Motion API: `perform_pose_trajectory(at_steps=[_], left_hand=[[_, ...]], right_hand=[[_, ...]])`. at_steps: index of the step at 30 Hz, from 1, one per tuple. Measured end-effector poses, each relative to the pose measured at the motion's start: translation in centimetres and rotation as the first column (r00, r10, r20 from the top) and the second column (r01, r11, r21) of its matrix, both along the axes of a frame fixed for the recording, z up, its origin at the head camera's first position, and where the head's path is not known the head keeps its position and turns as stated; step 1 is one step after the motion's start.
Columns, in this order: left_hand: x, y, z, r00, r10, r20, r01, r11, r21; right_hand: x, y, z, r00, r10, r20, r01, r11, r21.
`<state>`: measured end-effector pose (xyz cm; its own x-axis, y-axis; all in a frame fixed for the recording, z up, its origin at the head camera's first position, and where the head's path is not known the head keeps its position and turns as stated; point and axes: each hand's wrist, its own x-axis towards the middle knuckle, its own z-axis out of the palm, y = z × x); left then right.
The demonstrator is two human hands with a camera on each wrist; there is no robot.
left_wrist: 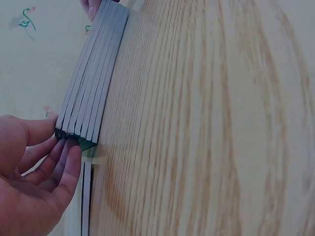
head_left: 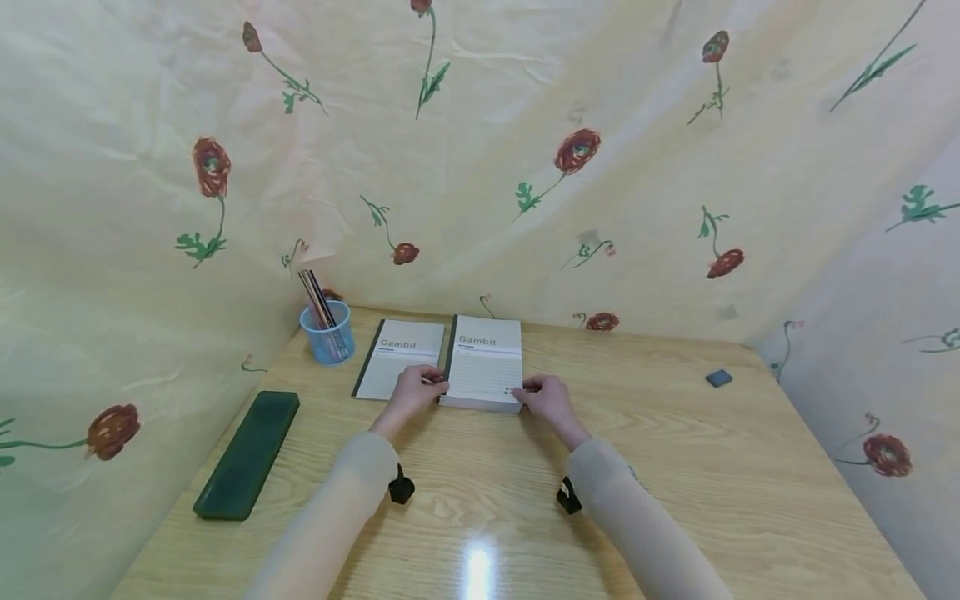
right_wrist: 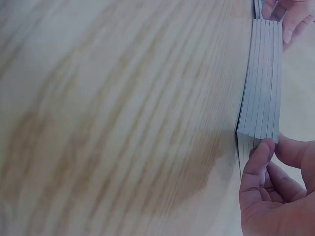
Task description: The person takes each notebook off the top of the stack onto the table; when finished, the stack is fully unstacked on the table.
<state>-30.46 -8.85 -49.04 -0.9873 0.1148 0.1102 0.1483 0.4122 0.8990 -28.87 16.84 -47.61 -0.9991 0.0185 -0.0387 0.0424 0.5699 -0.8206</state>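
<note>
A stack of several notebooks [head_left: 485,358] with white covers marked "Gambit" and dark spines lies near the back of the table. At its near left corner my left hand [head_left: 415,390] grips it, thumb on the top cover and fingertips along the spine side. My right hand [head_left: 550,400] holds the near right corner the same way, thumb on top and fingers curled against the page edges. Both wrist views show the stack's layered edges [left_wrist: 91,73] between the two hands. Left of it lies a thin pile of matching notebooks [head_left: 386,371], partly covered by my left hand.
A blue pen cup [head_left: 328,342] with pencils [head_left: 318,300] stands at the back left. A long dark green case [head_left: 247,454] lies along the left edge, and a small dark blue object [head_left: 718,378] sits at the far right. A flowered curtain [head_left: 480,167] borders the table.
</note>
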Motion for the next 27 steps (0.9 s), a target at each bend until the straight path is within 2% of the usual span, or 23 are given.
perform_pose_trajectory(at_steps=[5, 6, 11, 21, 27], left_hand=[[0.0, 0.1, 0.1, 1.0, 0.005, 0.0, -0.005, 1.0, 0.0], [0.0, 0.3, 0.2, 0.999, 0.017, 0.027, -0.017, 1.0, -0.007], [0.3, 0.6, 0.5, 0.998, 0.039, 0.05, -0.037, 0.998, -0.043], [0.5, 0.8, 0.5, 0.998, 0.054, 0.034, -0.051, 0.996, -0.073], [0.7, 0.9, 0.5, 0.997, 0.07, 0.035, -0.067, 0.995, -0.077]], right_hand=[[0.1, 0.0, 0.2, 1.0, -0.001, -0.011, 0.001, 1.0, -0.015], [0.1, 0.0, 0.2, 1.0, 0.0, -0.013, 0.0, 1.0, -0.016], [0.3, 0.1, 0.4, 1.0, -0.008, 0.0, 0.008, 0.999, -0.042], [0.3, 0.8, 0.4, 0.998, -0.035, 0.058, 0.037, 0.998, -0.045], [0.4, 2.0, 0.8, 0.998, -0.006, 0.065, 0.015, 0.99, -0.138]])
